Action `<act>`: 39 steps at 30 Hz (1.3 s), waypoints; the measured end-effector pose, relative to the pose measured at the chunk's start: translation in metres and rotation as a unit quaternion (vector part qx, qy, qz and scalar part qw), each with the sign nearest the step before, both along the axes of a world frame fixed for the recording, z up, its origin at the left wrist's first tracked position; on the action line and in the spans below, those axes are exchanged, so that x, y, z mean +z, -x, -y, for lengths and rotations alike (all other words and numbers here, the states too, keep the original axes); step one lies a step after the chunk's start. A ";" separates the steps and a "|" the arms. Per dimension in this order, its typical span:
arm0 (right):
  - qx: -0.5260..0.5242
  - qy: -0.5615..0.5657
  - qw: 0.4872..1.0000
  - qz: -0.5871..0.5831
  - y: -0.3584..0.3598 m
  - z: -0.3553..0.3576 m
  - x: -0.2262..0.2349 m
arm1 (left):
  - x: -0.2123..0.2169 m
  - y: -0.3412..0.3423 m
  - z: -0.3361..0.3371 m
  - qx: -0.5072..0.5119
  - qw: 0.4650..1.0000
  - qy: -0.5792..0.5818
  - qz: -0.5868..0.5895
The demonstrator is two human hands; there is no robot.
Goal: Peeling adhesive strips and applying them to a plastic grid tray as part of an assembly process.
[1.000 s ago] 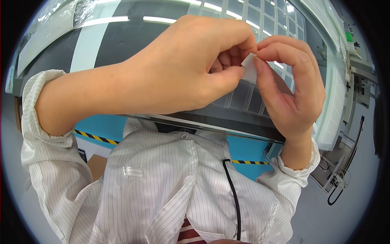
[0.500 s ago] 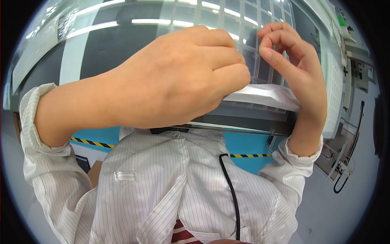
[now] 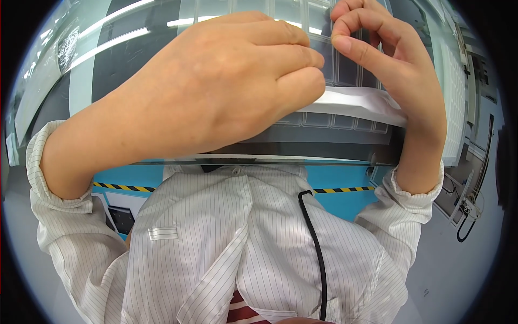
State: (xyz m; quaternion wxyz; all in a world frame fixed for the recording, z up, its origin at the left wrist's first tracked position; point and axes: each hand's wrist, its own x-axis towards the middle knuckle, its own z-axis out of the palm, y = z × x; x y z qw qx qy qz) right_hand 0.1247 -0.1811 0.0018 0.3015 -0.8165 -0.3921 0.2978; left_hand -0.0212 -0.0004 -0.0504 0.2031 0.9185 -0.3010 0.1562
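My left hand [image 3: 232,81] is over the middle of a clear plastic compartment tray [image 3: 345,121], its back turned up and its fingers curled together. The hand itself hides its fingertips and whatever they may pinch. To its right, my right hand [image 3: 386,48] has its thumb pressed toward its bent index finger. Anything between those fingertips is too small to make out. A crumpled white strip [image 3: 359,102], paper or thin film, spans from beneath my left hand to my right wrist, across the tray's near part.
The tray rests on a dark, glossy table [image 3: 243,150] that reflects ceiling lights. Clear plastic sheeting [image 3: 48,81] lies at the far left. Beyond the right side stands a metal frame with a black cable [image 3: 467,232]. Yellow-black striped tape [image 3: 345,190] shows below the table edge.
Both hands have shifted slightly up in the picture, away from my body. More of the tray's near row shows below the white strip. Finger poses look much the same.
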 end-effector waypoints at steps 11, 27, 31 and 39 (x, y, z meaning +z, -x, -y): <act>0.014 0.008 0.999 0.041 -0.001 -0.002 -0.002 | 0.003 -0.001 0.003 0.018 0.999 0.008 0.027; 0.040 -0.061 0.997 0.025 0.001 0.008 -0.007 | -0.004 -0.010 0.011 0.037 0.998 -0.033 0.027; 0.040 -0.070 0.997 0.015 0.004 0.008 -0.009 | -0.007 -0.005 0.005 0.019 0.992 0.037 0.119; 0.036 -0.069 0.997 -0.006 0.003 0.002 -0.006 | -0.005 0.005 0.007 0.029 0.999 -0.021 0.040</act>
